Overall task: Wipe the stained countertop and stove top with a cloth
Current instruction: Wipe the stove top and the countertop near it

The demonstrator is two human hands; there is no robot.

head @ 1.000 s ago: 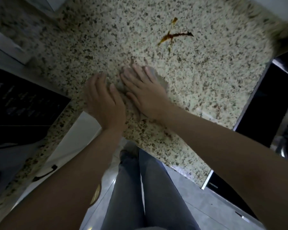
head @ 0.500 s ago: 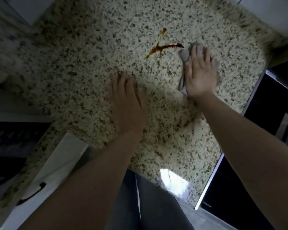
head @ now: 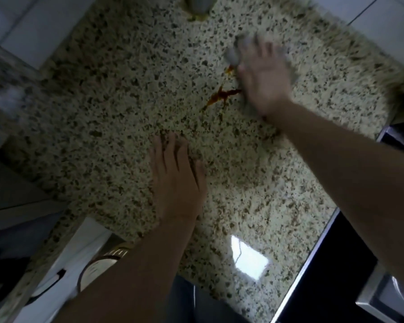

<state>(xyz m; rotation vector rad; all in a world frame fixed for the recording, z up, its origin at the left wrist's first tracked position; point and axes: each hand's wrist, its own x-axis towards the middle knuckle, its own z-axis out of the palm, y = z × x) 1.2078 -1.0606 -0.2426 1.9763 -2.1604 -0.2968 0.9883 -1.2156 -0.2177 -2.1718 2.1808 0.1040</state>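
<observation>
Since half a second ago your right hand (head: 264, 78) has carried the crumpled grey cloth (head: 233, 54) farther up the speckled granite counter (head: 117, 108), so it now sits at the far right edge of the reddish-brown streaked stain (head: 222, 95); your left hand (head: 176, 180) has barely shifted. The right grip is spread flat, fingers straight and pressing down on the cloth, which shows only as blurred grey folds past the fingertips and beside the palm. The left grip lies apart and flat on bare stone, well below the stain, holding nothing, bracing you.

You appear to be in the countertop half of the job, at the start of a pass over the stain. Most of the mark is still exposed just left of the pressing grip. The next move calls for dragging the cloth leftward and toward you across the streak, keeping the pressure even so the cloth does not bunch or slip out from under the palm.

Nothing stands between the cloth and the stain. A blurred grey object (head: 197, 4) sits beyond the right grip at the counter's far edge. The black glossy stove top (head: 336, 271) lies to the right, under your forearm, and looks not yet wiped.
</observation>
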